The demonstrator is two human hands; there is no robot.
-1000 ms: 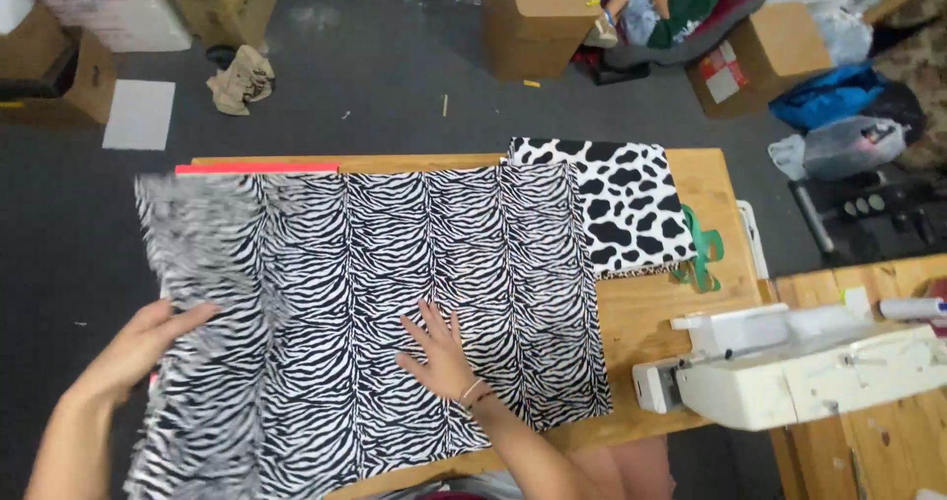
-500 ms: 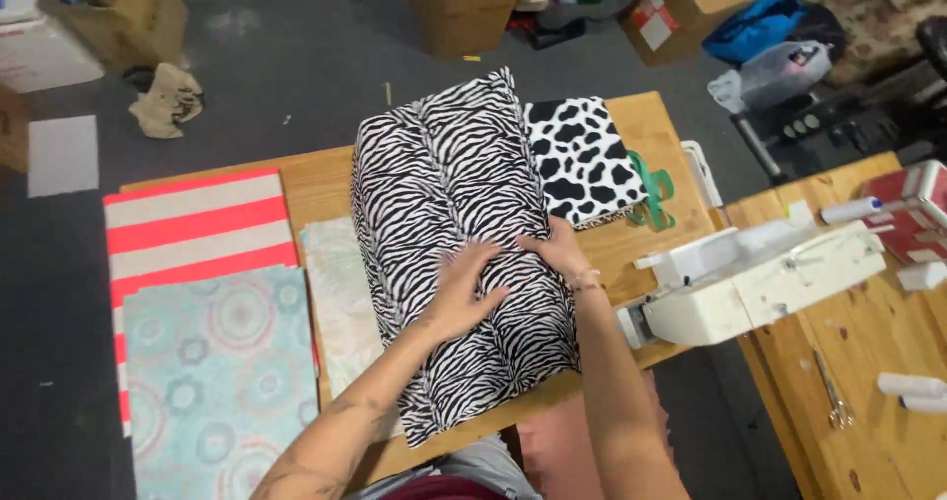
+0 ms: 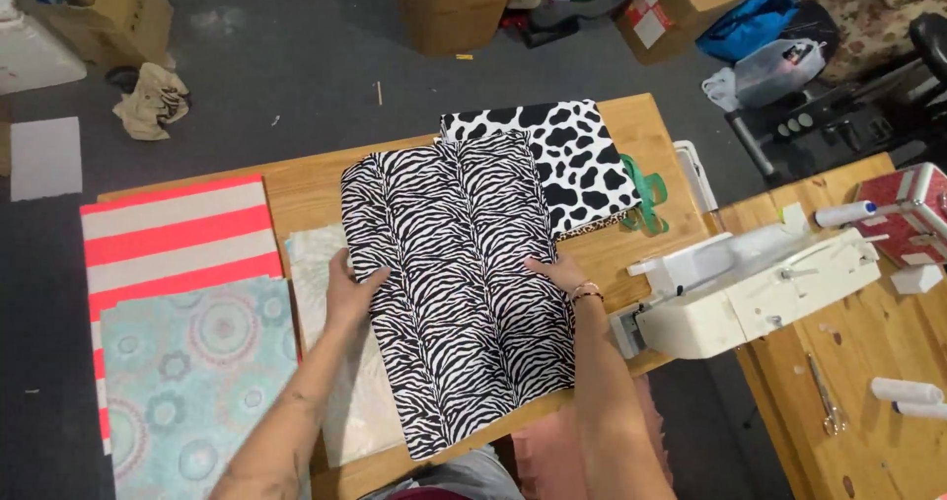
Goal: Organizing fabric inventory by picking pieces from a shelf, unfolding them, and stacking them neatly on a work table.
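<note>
Hands (image 3: 350, 288) flat on zebra-print fabric (image 3: 459, 283), wooden table (image 3: 306, 184), grey floor (image 3: 296, 66)

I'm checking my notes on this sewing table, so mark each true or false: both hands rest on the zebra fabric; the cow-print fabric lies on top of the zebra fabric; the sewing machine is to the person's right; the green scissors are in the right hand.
1. True: the left hand and right hand press the edges of the zebra fabric.
2. False: the zebra fabric overlaps the cow-print fabric.
3. True: the sewing machine stands at the right.
4. False: the green scissors lie on the table.
</note>
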